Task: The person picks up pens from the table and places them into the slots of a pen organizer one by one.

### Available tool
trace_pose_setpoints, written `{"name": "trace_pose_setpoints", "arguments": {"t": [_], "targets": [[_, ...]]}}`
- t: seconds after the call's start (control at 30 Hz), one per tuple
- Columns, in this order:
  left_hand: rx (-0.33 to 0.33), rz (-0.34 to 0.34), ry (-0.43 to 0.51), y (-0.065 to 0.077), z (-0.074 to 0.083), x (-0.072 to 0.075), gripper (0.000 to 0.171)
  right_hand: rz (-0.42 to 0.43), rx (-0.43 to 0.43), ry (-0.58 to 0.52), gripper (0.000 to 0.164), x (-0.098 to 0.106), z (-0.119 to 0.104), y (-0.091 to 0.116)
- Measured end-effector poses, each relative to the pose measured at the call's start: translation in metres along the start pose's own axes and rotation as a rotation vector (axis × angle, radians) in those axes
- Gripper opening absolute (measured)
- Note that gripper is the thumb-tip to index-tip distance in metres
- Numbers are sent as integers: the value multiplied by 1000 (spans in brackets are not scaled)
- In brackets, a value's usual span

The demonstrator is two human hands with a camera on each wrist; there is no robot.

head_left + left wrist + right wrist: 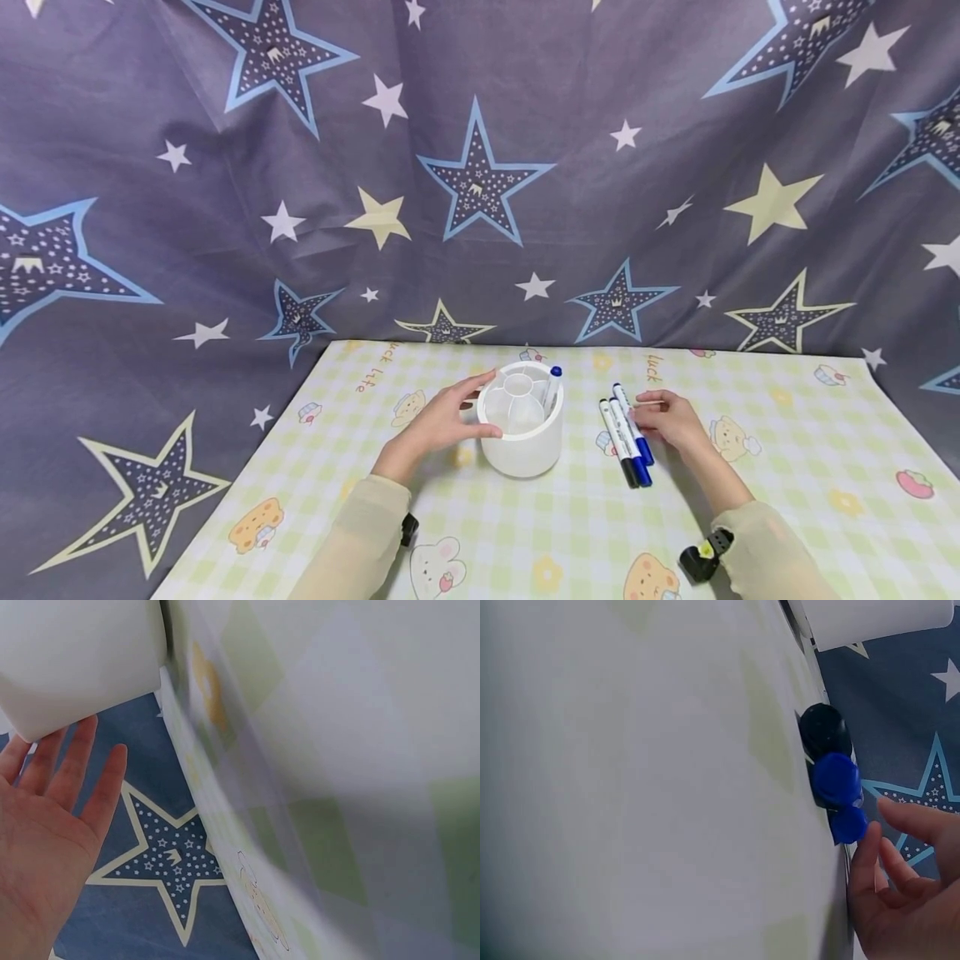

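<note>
A white round pen holder (521, 454) with several compartments stands upright on the table. One blue-capped marker (553, 385) leans in its right-hand compartment. My left hand (442, 417) rests against the holder's left side, fingers mostly straight at the back and thumb at the front; in the left wrist view the little finger stands off the wall. Three markers lie side by side to the right: a black-capped marker (617, 442), a blue-capped marker (630, 442) and another blue-capped marker (632, 417). Beside the rightmost, my right hand (671, 421) has thumb and index finger apart, fingertips at its edge.
A checkered cloth (547, 533) with cartoon prints covers the table. Behind and to the left hangs a dark star-patterned curtain (480, 292). Each wrist wears a small black device, the right one (705, 558) plainly visible.
</note>
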State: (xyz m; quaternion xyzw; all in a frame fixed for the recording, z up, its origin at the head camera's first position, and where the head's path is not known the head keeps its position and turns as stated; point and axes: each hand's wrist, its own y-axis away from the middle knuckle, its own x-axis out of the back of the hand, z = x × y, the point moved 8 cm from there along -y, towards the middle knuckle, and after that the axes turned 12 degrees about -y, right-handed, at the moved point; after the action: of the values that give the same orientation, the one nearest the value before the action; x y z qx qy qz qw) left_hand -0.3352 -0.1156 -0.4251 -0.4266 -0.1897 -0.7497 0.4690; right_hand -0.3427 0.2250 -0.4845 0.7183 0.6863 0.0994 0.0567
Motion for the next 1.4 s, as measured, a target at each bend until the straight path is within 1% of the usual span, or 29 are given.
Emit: {"name": "trace_pose_setpoints", "arguments": {"t": [0.1,0.33,0.47,0.6,0.8,1.07,1.13,1.4], "targets": [[0,-1,-5,0,0,-1,93,-2,6,62,49,0,1,-1],[-8,5,-7,-1,-1,-2,93,3,53,225,45,0,-1,0],[-5,0,-6,-1,-3,-3,93,-1,67,259,43,-2,-2,1],[-5,-3,-5,0,-3,-4,93,-21,68,264,42,-4,-2,2],[-3,-3,-9,0,-2,-3,93,-76,66,218,47,-4,-5,3],[5,0,-3,0,0,1,93,-118,71,180,54,1,-12,7],[6,-1,-4,0,-1,1,94,-130,61,147,56,2,-12,9],[6,1,0,0,-1,0,93,-173,12,-43,61,1,-8,12]]}}
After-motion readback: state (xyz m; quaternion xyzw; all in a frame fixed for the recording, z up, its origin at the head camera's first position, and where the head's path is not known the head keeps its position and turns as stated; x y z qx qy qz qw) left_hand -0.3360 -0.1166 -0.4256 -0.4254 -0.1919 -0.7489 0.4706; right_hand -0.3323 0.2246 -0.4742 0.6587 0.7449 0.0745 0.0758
